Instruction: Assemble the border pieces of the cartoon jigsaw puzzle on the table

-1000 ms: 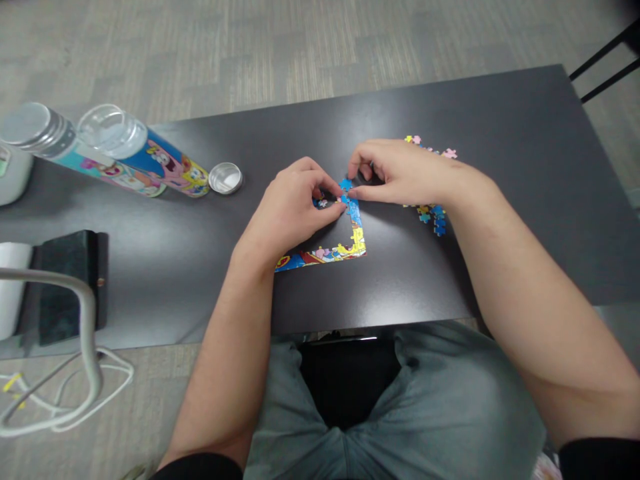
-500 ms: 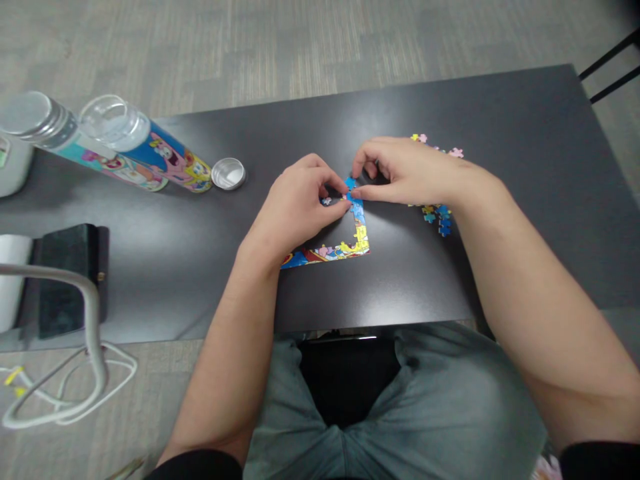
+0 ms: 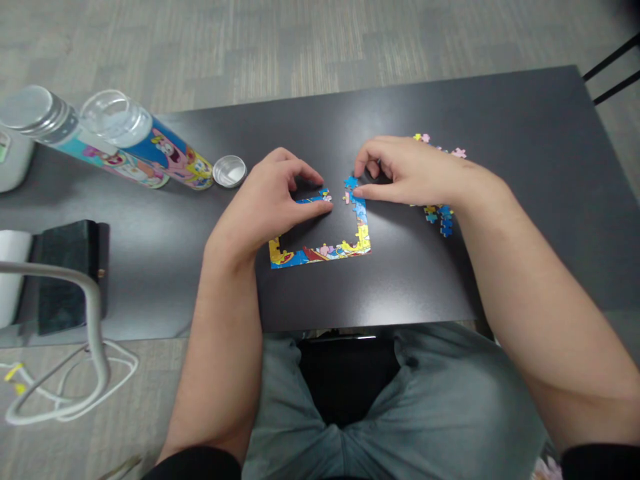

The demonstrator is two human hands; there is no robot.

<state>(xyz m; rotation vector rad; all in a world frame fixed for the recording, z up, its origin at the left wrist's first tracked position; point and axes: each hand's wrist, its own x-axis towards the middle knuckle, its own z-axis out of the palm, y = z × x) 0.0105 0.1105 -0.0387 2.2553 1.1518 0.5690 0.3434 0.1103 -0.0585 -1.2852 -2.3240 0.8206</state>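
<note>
A partly joined jigsaw frame point(image 3: 320, 252) lies on the dark table point(image 3: 500, 120), with its bottom edge and right side built. My left hand point(image 3: 265, 200) rests over the frame's left part, its fingers pressing a short blue strip of joined pieces point(image 3: 313, 198). My right hand point(image 3: 405, 170) pinches the blue top end of the frame's right side point(image 3: 356, 195). A small gap separates the strip from that end. Loose pieces point(image 3: 439, 217) lie under and behind my right wrist.
Two cartoon-printed tubes point(image 3: 150, 143) lie at the table's left with a round metal lid point(image 3: 229, 171) beside them. A dark case point(image 3: 67, 273) sits at the left edge, by a white cable point(image 3: 75, 400) on the floor. A black chair leg point(image 3: 610, 63) shows far right.
My left hand has slid left with the blue strip, opening a gap from the right side piece. The frame's bottom-left corner is now uncovered. My right hand stayed put.
</note>
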